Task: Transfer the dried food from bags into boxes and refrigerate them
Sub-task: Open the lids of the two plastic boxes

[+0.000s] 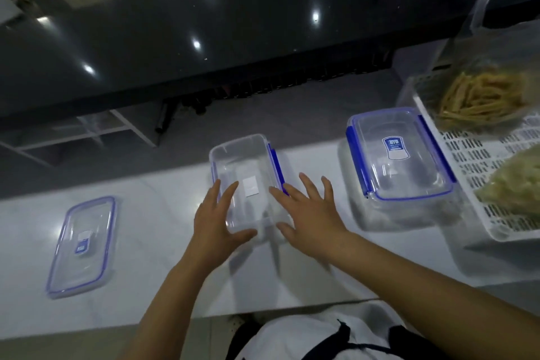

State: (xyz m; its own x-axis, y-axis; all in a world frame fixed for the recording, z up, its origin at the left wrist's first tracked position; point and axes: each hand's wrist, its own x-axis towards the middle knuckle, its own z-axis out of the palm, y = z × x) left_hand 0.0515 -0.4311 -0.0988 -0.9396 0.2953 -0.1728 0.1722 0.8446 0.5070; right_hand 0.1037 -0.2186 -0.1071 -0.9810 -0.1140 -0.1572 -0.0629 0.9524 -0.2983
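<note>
On the white counter (163,272): an open clear box (245,164) at centre, with the left hand (217,215) and right hand (309,213) at its near corners, fingers spread and straight, gripping nothing. Its lid (83,245) lies well left. To the right stands a lidded box (399,155), then a white basket (479,172) holding two bags of dried food (482,96).

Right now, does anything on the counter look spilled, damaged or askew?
Nothing stands out. The open box sits upright between both hands, its lid flat to the left, the closed box intact.
</note>
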